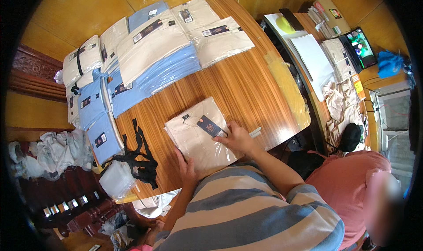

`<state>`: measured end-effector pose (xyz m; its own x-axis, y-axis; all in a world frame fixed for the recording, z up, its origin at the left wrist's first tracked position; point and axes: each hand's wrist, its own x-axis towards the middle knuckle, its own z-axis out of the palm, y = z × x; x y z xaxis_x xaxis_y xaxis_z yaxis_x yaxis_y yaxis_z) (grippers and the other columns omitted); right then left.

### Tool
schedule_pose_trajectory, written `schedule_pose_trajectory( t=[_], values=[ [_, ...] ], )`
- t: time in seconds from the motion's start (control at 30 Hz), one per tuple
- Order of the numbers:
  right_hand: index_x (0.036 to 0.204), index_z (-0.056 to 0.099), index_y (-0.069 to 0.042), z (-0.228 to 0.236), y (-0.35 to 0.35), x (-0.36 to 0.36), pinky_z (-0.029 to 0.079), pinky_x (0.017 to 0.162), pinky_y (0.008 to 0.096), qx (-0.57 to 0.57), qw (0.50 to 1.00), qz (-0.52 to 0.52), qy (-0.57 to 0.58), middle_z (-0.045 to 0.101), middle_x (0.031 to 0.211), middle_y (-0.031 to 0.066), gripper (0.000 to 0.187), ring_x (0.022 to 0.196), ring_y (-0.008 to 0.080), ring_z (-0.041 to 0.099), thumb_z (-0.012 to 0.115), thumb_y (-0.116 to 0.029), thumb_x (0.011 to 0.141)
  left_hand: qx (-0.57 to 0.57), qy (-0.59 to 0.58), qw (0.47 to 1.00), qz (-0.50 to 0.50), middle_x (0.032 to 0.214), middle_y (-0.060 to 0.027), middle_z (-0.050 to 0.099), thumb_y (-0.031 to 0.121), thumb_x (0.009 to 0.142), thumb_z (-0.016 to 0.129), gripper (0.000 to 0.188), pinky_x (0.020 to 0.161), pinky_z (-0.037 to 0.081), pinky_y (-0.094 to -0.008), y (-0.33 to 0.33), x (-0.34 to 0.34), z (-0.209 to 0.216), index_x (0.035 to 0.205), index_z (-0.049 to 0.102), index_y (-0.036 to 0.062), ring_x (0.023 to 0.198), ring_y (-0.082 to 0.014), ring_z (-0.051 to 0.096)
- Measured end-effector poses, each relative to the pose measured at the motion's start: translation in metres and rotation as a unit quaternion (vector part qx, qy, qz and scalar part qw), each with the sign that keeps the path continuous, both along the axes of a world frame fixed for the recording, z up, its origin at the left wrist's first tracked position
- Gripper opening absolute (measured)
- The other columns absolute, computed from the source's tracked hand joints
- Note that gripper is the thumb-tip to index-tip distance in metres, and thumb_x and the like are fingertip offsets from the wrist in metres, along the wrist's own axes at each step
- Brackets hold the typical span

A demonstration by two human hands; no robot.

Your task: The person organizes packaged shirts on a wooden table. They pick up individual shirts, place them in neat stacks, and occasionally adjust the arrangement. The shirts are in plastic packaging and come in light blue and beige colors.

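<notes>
A folded beige garment in a clear plastic bag (194, 149) lies on the table near its front edge, close to my body. On its upper right is a dark hang tag (210, 126) with a thin looped string. My left hand (187, 169) grips the package's lower left edge, thumb on top and fingers along the side. My right hand (239, 140) is closed at the tag's right end, thumb and fingertips around it; whether plastic lies between is unclear.
Stacks of bagged beige garments (152, 43) and blue garments (174, 70) fill the far left. Black straps (139, 158) and clear bags (118, 179) lie near left. A yellow-taped edge (286, 85) bounds the right. A person in a red shirt (348, 189) sits at right.
</notes>
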<state>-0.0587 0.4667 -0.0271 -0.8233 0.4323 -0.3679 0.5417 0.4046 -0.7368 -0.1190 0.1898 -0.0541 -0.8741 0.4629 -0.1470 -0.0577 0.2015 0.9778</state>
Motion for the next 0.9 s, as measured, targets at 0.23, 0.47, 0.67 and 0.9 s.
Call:
schedule_pose_trajectory(
  t=[0.23,0.47,0.67,0.9],
  values=[
    [0.130,0.057,0.005,0.019,0.041,-0.026,0.057,0.088,0.0549,-0.030,0.993,0.095,-0.067,0.072,0.109,0.0361,0.091,0.104,0.0529,0.071,0.082,-0.069,0.083,-0.014,-0.031,0.999,0.011,0.179,-0.0219,0.007,0.004,0.103,0.051,0.088,0.131,0.011,-0.0374,0.024,-0.001,0.013,0.171,-0.004,0.0018,0.164,-0.0317,0.014],
    [0.103,0.069,-0.001,0.016,0.066,-0.042,0.058,0.078,0.0524,-0.021,0.991,0.126,-0.051,0.075,0.090,0.0236,0.064,0.090,0.0438,0.075,0.087,-0.058,0.082,-0.046,0.026,0.993,0.101,0.178,-0.0205,0.016,0.016,0.101,0.059,0.087,0.131,0.012,-0.0439,0.036,0.009,-0.001,0.171,0.011,0.0013,0.163,-0.0339,0.017],
    [0.116,0.065,0.000,-0.006,0.098,-0.034,0.056,0.070,0.0495,-0.005,0.998,0.023,0.058,0.073,0.085,0.0237,0.059,0.081,0.0419,0.073,0.089,-0.044,0.085,-0.346,0.177,0.917,0.083,0.175,-0.0257,0.024,0.027,0.103,0.059,0.077,0.130,0.009,-0.0570,0.022,0.003,0.005,0.167,0.027,-0.0005,0.162,-0.0468,0.019],
    [0.119,0.060,0.003,-0.016,0.173,-0.001,0.054,0.065,0.0418,-0.072,0.981,-0.095,0.154,0.072,0.089,0.0189,0.043,0.074,0.0245,0.069,0.085,-0.018,0.091,-0.353,0.275,0.892,0.063,0.174,-0.0252,0.030,0.024,0.101,0.058,0.065,0.130,0.006,-0.0615,0.009,0.010,-0.024,0.158,0.043,-0.0027,0.163,-0.0460,0.019]
  ],
)
